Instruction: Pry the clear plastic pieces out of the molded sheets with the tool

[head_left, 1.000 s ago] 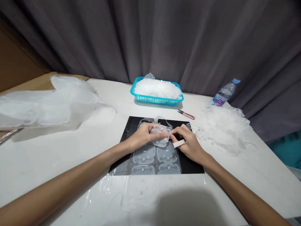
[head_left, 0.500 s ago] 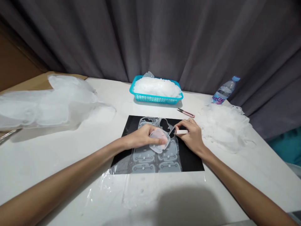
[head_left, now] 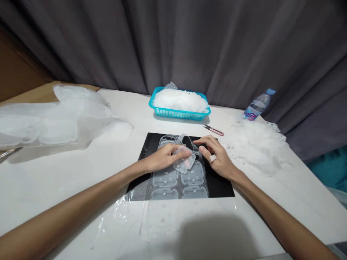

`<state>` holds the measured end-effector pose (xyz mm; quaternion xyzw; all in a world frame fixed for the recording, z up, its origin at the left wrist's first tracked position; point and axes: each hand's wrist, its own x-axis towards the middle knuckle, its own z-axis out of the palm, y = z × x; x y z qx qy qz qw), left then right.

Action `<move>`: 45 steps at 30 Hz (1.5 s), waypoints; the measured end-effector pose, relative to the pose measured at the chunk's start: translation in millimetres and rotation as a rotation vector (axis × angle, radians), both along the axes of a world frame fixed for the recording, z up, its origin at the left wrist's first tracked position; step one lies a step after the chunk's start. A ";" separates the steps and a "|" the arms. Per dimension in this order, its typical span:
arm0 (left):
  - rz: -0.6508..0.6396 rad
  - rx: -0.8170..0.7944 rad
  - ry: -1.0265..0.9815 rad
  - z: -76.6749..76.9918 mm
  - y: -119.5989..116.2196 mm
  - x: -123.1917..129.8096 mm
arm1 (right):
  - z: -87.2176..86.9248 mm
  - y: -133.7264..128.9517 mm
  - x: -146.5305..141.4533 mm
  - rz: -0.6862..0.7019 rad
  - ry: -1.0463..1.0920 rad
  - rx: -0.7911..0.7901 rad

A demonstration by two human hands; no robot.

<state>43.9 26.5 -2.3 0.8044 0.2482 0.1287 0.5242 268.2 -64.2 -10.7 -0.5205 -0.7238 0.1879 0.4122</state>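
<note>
My left hand [head_left: 173, 154] is closed, thumb on top, on a translucent silicone piece [head_left: 182, 167] with rounded corners. Under it lies a clear sheet of moulded pieces [head_left: 166, 180], joined by a thin film, on a black mat [head_left: 221, 184]. My right hand [head_left: 215, 155] is beside the sheet's upper right, its thumb and index finger spread apart near a loop of film [head_left: 187, 139]. A small white block-like thing [head_left: 213, 157] is tucked in its curled fingers; most of it is hidden.
Behind stands a turquoise basket [head_left: 179, 115] heaped with translucent pieces. Thread snips [head_left: 214, 130] lie right of it. A heap of film scraps [head_left: 257, 144] and a water bottle [head_left: 257, 104] are at right. A bulging plastic bag [head_left: 54, 119] lies at left.
My right thumb and index finger have come apart from their pinch on the film. The white thing has turned in that hand. The piece in my left hand has tilted slightly.
</note>
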 end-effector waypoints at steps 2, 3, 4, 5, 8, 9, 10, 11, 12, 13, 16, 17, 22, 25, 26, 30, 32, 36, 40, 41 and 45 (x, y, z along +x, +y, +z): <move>-0.003 -0.003 -0.014 -1.2 0.7 -0.2 | -0.5 3.4 -3.0 0.061 -0.048 -0.044; -0.004 -0.003 -0.015 -2.2 1.0 -0.4 | -1.3 5.5 -4.8 0.083 -0.068 -0.072; -0.004 0.000 -0.010 -3.4 1.1 -0.6 | -2.2 7.8 -6.5 0.096 -0.080 -0.101; 0.000 0.014 0.001 -4.8 1.0 -0.9 | -2.9 10.4 -8.0 0.102 -0.082 -0.128; 0.016 0.143 0.035 -8.7 -0.9 -2.0 | -2.0 17.3 -10.0 0.123 -0.028 -0.201; 0.019 0.203 0.043 -9.5 -1.9 -2.3 | -0.4 18.7 -9.8 0.132 0.001 -0.218; 0.016 0.259 0.045 -9.8 -3.0 -2.5 | 1.8 19.6 -9.2 0.137 0.028 -0.230; 0.009 0.302 0.042 -9.7 -4.2 -2.5 | 4.1 19.9 -8.5 0.141 0.049 -0.238; -0.001 0.328 0.036 -9.2 -5.4 -2.4 | 6.4 19.7 -7.6 0.143 0.067 -0.241; -0.008 0.351 0.031 -8.2 -6.8 -2.2 | 8.3 19.3 -6.9 0.143 0.086 -0.242; 0.004 0.474 0.018 -4.9 -11.6 -1.4 | 11.1 18.2 -5.4 0.147 0.160 -0.277; 0.009 0.528 0.020 -4.2 -13.5 -1.4 | 11.4 18.2 -5.1 0.152 0.186 -0.304; -0.006 0.817 0.011 -9.6 -22.1 -2.2 | 18.5 19.5 -3.3 0.208 0.248 -0.418; 0.004 1.001 -0.033 -15.5 -24.2 -1.8 | 25.0 16.7 -3.8 0.240 0.178 -0.391; 0.000 1.075 -0.052 -16.7 -24.5 -1.4 | 26.3 14.9 -4.5 0.237 0.138 -0.372; -0.025 1.371 -0.101 -15.7 -27.5 -0.6 | 24.8 8.1 -7.6 0.177 -0.030 -0.305; -0.035 1.439 -0.104 -13.3 -31.2 -1.3 | 20.5 9.5 -7.5 0.166 -0.101 -0.258; -0.056 1.466 -0.105 -11.6 -37.8 -4.2 | 6.1 24.3 -4.5 0.049 -0.122 -0.167; 0.041 1.083 -0.095 -11.4 -32.2 -6.4 | -5.6 34.3 0.4 0.001 -0.051 -0.176; 0.082 0.909 -0.082 -10.3 -28.9 -6.6 | -6.4 33.9 1.8 0.004 -0.028 -0.180; 0.147 0.459 -0.056 -2.6 -17.1 -7.1 | -1.8 23.9 4.7 -0.032 0.065 -0.152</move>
